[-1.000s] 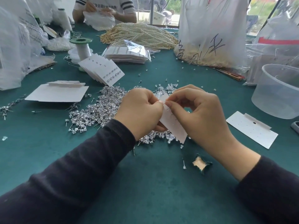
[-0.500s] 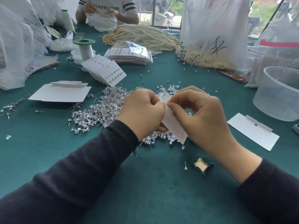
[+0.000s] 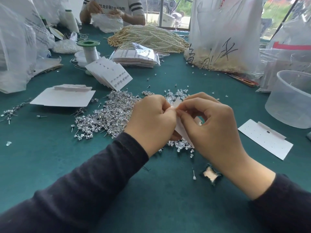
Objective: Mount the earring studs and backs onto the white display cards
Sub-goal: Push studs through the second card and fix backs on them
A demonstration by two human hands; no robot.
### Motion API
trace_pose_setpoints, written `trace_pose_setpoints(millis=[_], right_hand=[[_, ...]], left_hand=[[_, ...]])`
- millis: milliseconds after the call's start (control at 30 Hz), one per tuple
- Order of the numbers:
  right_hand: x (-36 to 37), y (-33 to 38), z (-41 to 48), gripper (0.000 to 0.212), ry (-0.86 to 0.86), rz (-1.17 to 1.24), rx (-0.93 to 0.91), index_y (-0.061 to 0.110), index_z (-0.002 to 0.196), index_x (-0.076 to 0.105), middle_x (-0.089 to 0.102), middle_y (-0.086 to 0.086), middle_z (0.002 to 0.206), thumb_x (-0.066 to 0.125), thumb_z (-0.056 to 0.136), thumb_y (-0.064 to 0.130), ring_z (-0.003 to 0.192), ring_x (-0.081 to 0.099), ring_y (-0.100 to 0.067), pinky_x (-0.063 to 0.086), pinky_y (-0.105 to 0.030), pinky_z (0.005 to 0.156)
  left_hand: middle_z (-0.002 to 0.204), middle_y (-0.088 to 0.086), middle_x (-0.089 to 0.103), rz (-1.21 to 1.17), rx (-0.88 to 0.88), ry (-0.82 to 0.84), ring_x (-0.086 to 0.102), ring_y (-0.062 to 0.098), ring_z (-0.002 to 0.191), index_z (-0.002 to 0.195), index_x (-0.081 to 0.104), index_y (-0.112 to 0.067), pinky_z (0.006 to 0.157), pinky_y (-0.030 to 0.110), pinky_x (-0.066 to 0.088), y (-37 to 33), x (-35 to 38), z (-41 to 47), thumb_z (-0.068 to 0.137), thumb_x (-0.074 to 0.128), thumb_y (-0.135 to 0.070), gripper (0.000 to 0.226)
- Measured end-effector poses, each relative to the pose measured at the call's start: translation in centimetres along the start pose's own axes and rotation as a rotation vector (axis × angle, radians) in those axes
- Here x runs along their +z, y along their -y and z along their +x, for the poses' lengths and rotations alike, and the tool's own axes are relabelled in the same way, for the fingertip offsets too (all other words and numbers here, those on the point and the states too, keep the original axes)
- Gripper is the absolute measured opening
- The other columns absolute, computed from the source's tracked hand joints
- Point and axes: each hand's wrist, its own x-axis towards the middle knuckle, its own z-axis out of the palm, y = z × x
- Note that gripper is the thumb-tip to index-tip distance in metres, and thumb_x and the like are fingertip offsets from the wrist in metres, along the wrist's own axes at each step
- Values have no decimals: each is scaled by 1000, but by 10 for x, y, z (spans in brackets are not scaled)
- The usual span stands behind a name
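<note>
A white display card (image 3: 182, 130) stands on edge between my two hands above the green table. My left hand (image 3: 152, 121) grips it from the left with curled fingers. My right hand (image 3: 212, 123) pinches its top edge; whatever sits between the fingertips is hidden. A wide heap of silver earring studs (image 3: 107, 116) lies to the left of my hands. Clear earring backs (image 3: 178, 94) are scattered just behind them and more lie below the card (image 3: 183, 146). A blank card (image 3: 265, 139) lies at the right. Finished cards with studs (image 3: 109, 74) are fanned at the back left.
A flat stack of white cards (image 3: 64, 97) lies at the left. A translucent plastic tub (image 3: 291, 100) stands at the right edge. A single stud (image 3: 194, 175) and a torn hole in the cloth (image 3: 210, 175) are near my right wrist. Pearl strands (image 3: 151, 37), plastic bags and another person sit behind.
My hands and the card have kept almost the same place; the fingertips have closed slightly tighter at the card's top edge. The view has shifted a little.
</note>
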Motion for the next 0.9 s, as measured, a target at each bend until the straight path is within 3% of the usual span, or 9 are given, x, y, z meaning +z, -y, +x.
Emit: trace_pose_setpoints(millis=[200, 400, 567, 733, 900], right_hand=[[-4, 2, 2, 8, 1, -6, -5, 9, 73, 69, 64, 0, 76, 65, 75, 2, 68, 58, -12, 48, -26, 65], [-5, 3, 2, 5, -15, -45, -25, 5, 73, 67, 64, -3, 74, 66, 75, 0, 68, 59, -12, 49, -27, 65], [-5, 7, 1, 6, -34, -75, -81, 3, 70, 66, 62, -4, 73, 64, 75, 0, 62, 56, -13, 47, -25, 62], [-4, 7, 0, 6, -52, -53, -100, 2, 70, 68, 63, -3, 75, 67, 75, -1, 62, 56, -13, 47, -26, 61], [-4, 4, 3, 6, -114, -50, -144, 3, 75, 68, 63, -3, 78, 66, 77, -2, 67, 58, -12, 49, -22, 63]], left_hand=[[56, 12, 59, -117, -48, 4, 64, 23, 45, 75, 54, 6, 48, 39, 57, -1, -1, 1, 88, 50, -4, 17], [65, 18, 64, 26, 41, -67, 67, 26, 53, 67, 54, -4, 51, 42, 58, -2, -1, 0, 86, 54, -10, 20], [67, 20, 65, 147, 160, -104, 66, 34, 66, 68, 53, -2, 66, 46, 55, -3, 1, -2, 84, 53, -12, 19], [64, 20, 64, 138, 198, -127, 65, 34, 62, 65, 51, -2, 61, 47, 54, -4, 1, -5, 73, 45, -26, 25], [60, 17, 64, 112, 257, -103, 65, 32, 58, 65, 52, -5, 58, 46, 54, -10, -3, -5, 76, 47, -29, 26]])
